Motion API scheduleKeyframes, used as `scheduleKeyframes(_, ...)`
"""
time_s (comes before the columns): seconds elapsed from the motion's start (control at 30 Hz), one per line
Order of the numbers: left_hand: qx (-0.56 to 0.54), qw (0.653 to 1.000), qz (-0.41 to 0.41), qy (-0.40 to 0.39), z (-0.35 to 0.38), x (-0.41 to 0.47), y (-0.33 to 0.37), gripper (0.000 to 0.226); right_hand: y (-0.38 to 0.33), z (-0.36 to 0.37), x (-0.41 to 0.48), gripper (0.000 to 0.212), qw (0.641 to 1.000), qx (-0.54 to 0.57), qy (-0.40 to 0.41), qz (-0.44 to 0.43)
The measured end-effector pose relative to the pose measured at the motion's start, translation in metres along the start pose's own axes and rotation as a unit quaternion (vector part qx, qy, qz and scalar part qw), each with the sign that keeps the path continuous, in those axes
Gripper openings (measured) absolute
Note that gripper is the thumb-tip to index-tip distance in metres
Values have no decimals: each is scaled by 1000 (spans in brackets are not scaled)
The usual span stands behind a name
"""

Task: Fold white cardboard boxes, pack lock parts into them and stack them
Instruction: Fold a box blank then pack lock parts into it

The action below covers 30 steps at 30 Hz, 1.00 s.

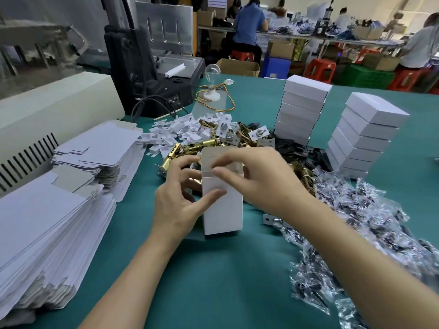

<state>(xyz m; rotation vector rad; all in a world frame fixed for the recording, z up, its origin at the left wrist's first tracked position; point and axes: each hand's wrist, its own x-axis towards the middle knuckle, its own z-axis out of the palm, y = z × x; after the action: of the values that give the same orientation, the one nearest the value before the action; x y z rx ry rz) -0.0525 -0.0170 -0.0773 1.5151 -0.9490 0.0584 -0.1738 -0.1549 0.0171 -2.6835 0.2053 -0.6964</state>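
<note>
Standing upright, white box (223,210), flap raised

Bright, even light is falling from above, leaving only a soft shadow under the upright white cardboard box (223,210) on the teal cloth-covered table (213,281). Crinkled clear plastic bags (356,222) are glinting. Wide-angle distortion is bending the edges, and seated people at the far tables (249,22) are blurring.

- Left hand (177,198): bare, with slender fingers (186,160) and short-cut nails.
- Right hand (259,179): bare too, with the same short nails.
- Left forearm (133,269) and right forearm (356,257): uncovered from the wrist down to the lower edge of view.
</note>
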Motion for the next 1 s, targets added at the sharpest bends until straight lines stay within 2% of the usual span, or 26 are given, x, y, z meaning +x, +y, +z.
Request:
scheduleKeyframes(0.1,8,1000,14,-8,1,-1,-1,55,15,6,-20,8,975,111,177,73)
scheduleKeyframes(0.17,6,1000,11,-8,1,-2,0,50,22,16,-30,17,945,184,225,150)
scheduleKeyframes(0.27,10,1000,10,-11,1,-2,0,38,27,33,-39,21,930,226,210,201)
scheduleKeyframes(0.43,17,999,8,-26,0,-1,0,13,26,41,-42,9,943,222,191,160)
scheduleKeyframes(0.53,15,999,12,-32,1,0,1,17,28,39,-43,12,947,226,178,140)
scheduleKeyframes(0.67,10,999,20,-41,1,-1,4,22,29,38,-47,25,949,238,165,122)
scheduleKeyframes(0.87,5,999,22,-38,1,-1,11,23,29,42,-51,11,962,217,137,96)
scheduleKeyframes(1.0,-10,1000,13,-25,2,-1,12,33,28,42,-53,13,965,205,141,82)
